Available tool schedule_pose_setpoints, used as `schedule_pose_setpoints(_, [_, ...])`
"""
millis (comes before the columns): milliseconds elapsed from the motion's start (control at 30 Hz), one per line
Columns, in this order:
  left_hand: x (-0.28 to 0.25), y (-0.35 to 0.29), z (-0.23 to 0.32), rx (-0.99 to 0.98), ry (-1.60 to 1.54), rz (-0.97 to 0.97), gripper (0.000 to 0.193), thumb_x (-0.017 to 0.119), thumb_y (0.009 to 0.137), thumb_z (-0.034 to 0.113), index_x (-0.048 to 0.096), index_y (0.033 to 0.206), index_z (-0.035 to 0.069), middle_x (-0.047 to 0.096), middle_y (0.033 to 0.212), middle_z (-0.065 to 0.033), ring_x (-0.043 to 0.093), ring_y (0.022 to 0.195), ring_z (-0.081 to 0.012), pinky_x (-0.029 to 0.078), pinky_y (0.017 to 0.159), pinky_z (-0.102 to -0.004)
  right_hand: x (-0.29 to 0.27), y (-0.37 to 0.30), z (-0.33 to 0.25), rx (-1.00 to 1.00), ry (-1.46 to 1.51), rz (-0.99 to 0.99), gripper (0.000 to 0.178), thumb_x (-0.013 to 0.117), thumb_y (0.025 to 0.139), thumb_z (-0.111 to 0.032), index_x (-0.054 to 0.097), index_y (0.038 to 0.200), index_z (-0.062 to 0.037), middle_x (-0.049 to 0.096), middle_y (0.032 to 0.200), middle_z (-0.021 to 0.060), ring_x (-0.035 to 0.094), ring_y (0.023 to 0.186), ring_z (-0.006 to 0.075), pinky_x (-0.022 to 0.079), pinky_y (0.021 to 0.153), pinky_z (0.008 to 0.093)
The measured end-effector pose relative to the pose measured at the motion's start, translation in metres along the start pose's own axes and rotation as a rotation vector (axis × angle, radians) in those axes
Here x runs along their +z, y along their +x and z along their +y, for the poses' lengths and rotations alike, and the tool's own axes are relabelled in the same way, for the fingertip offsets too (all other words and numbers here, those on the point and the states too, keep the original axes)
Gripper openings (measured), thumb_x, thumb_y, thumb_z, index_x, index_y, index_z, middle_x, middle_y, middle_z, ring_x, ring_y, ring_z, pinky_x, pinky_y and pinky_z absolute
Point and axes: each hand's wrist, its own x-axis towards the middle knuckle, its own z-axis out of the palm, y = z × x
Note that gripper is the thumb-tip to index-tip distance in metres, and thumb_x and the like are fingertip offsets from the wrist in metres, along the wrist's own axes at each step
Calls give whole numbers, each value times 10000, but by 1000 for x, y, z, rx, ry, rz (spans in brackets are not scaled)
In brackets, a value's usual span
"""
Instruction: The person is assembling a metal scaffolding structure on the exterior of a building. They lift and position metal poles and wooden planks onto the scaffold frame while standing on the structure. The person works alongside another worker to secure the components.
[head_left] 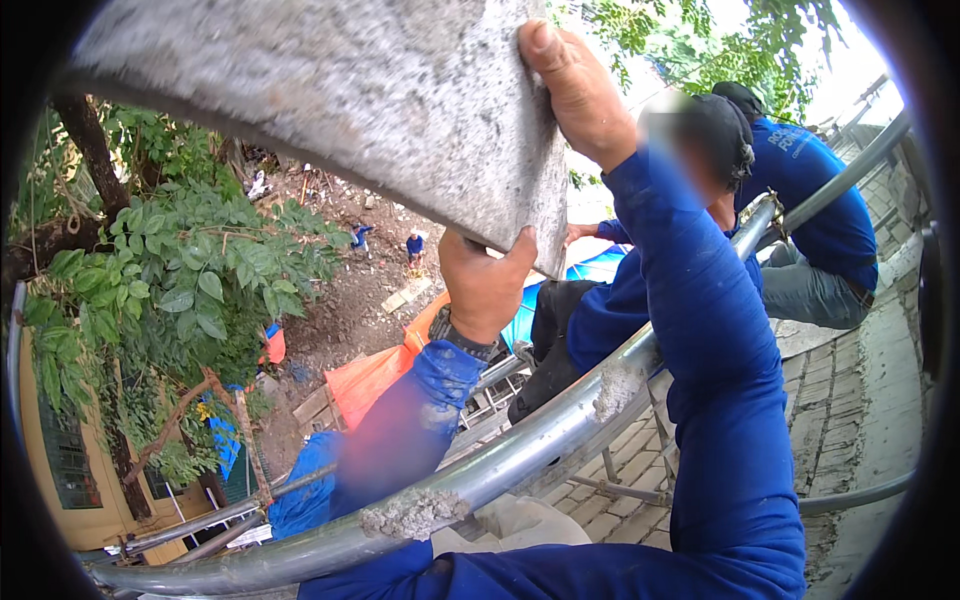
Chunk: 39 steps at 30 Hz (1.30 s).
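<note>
A wide, flat grey board (350, 110), speckled and stained like cement, slants across the top of the view and runs out of it. My left hand (485, 285) is closed on its lower edge near the right corner, thumb on the face and the fingers partly hidden. Higher up, my right hand (580, 90) grips the board's right edge with its thumb against the face. Both my arms wear long blue sleeves and reach up past a curved metal pipe (520, 440) with lumps of dried mortar on it.
Close by on the right, one co-worker (610, 320) in blue and a dark cap sits beyond the pipe; another (815, 190) sits behind. A block wall (820, 420) rises at right. Leafy branches (200, 270) hang left. Far below lie bare ground, an orange tarp (375, 385) and small figures.
</note>
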Motion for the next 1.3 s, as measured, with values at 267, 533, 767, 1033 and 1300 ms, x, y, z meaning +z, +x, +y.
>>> schedule_pose_setpoints(267, [-40, 7, 10, 168, -30, 207, 617, 802, 859, 13, 502, 1394, -58, 610, 1346, -174, 606, 1214, -256, 471, 1054, -411, 43, -19, -11, 45, 104, -86, 785, 728, 859, -717, 722, 1132, 19, 763, 1027, 163, 728, 944, 229, 570, 857, 380])
schedule_pose_setpoints(533, [-101, -12, -2, 178, -99, 67, 714, 781, 881, 50, 426, 1494, -35, 538, 1448, -172, 539, 1309, -289, 403, 1148, -458, 81, -25, -24, -73, 18, -124, 765, 798, 803, -680, 702, 1009, 50, 731, 906, 255, 746, 874, 375, 582, 802, 449])
schedule_pose_setpoints(767, [-148, -29, -4, 25, -176, -9, 689, 766, 859, 138, 455, 1455, -10, 530, 1430, -130, 527, 1305, -266, 404, 1139, -456, 90, -38, -46, -98, -210, -362, 712, 827, 827, -583, 573, 1044, 46, 645, 788, 260, 696, 770, 441, 533, 686, 456])
schedule_pose_setpoints(1033, [-216, -42, -29, -100, -56, -63, 653, 829, 860, 292, 529, 1343, -29, 614, 1290, -138, 602, 1216, -259, 481, 1061, -440, 107, -54, -45, -124, -235, -495, 738, 775, 875, -561, 470, 1141, 56, 620, 762, 280, 657, 790, 488, 518, 694, 508])
schedule_pose_setpoints(1300, [-223, -42, -2, -73, -216, -74, 922, 838, 826, 508, 439, 1515, 43, 494, 1512, -127, 494, 1388, -327, 377, 1179, -531, 119, -63, -43, -142, -296, -511, 735, 780, 858, -559, 460, 1109, 53, 586, 724, 262, 632, 752, 494, 494, 660, 515])
